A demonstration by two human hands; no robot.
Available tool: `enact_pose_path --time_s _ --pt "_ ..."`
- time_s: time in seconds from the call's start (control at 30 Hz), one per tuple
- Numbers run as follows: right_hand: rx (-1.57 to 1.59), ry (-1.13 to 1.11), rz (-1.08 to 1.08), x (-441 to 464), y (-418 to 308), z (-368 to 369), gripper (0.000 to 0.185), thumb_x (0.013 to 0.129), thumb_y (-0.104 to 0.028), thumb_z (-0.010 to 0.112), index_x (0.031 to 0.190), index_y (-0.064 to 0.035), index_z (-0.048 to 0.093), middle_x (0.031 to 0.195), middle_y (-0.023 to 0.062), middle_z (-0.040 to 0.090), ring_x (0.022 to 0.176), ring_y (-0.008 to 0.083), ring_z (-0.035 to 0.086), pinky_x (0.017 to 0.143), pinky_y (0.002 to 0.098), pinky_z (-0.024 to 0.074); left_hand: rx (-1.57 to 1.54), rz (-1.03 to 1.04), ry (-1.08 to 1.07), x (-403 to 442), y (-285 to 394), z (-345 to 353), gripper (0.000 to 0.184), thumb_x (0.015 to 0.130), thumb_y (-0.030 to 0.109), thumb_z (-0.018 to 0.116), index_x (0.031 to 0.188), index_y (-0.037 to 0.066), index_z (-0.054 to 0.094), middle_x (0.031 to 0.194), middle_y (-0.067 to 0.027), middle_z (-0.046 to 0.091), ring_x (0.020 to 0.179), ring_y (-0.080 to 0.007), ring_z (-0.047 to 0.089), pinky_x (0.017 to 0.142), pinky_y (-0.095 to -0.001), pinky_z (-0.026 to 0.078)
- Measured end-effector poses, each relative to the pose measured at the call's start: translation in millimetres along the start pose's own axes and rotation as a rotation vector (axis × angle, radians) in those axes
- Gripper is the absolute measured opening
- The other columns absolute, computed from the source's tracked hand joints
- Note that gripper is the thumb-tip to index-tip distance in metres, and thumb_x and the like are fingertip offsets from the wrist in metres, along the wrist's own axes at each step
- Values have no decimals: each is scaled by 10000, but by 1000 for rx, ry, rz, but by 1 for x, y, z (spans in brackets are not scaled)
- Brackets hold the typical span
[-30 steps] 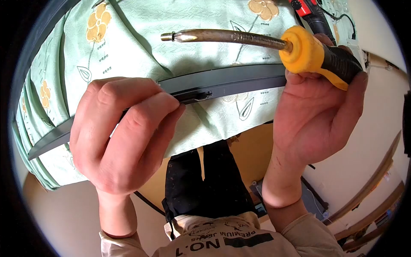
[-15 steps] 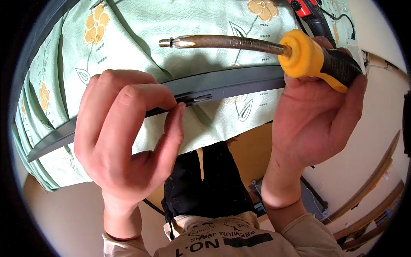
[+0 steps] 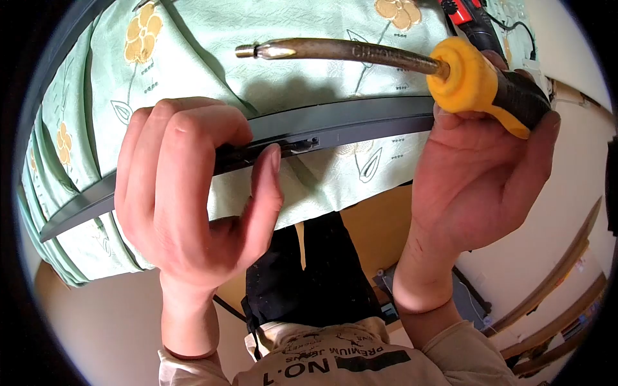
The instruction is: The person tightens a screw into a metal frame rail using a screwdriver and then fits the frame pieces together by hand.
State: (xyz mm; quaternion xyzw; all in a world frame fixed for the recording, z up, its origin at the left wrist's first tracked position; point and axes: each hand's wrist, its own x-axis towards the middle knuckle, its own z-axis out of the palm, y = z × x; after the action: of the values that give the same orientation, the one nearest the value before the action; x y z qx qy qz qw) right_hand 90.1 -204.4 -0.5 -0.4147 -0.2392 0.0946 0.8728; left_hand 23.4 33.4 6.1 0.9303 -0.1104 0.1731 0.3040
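My left hand (image 3: 177, 186) is curled over a long dark grey bar (image 3: 380, 119), its fingers on the far side and its thumb on the near edge. Thumb and index fingertip stand apart beside a dark recessed slot (image 3: 299, 145) in that edge. A screwdriver (image 3: 467, 77) with a yellow and black handle is in my right hand (image 3: 476, 174), held by the curled fingers with the palm up. Its long worn shaft points left above the bar, and the tip ends in a narrow neck and small metal stub.
A pale green flowered tablecloth (image 3: 302, 26) lies under the bar, with folds at the left. At the top right is a red and black power tool (image 3: 473, 22) near a black cable (image 3: 518, 27). A dark curved edge (image 3: 55, 55) runs along the upper left.
My left thumb and index finger have parted from their pinch at the slot, and more of its dark recess shows. The screwdriver has shifted slightly up and right with my right hand.
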Motion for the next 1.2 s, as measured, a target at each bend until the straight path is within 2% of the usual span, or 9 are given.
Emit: enact_pose_path --time_s 0.73,1.2 --pt "75 -2 0 2 2 0 462 1126 -329 371 1357 37 533 1331 260 594 1331 333 551 1118 445 458 1 -43 -25 3 1 0 141 800 -7 727 862 -19 601 821 -138 610 750 -252 585 696 -310 466" --pt "34 -33 17 4 0 -3 490 1127 -341 363 1383 42 530 1374 254 577 1380 348 501 1192 504 374 24 -45 -19 3 1 1 145 797 -36 729 871 -16 606 830 -139 624 752 -261 593 702 -321 472"
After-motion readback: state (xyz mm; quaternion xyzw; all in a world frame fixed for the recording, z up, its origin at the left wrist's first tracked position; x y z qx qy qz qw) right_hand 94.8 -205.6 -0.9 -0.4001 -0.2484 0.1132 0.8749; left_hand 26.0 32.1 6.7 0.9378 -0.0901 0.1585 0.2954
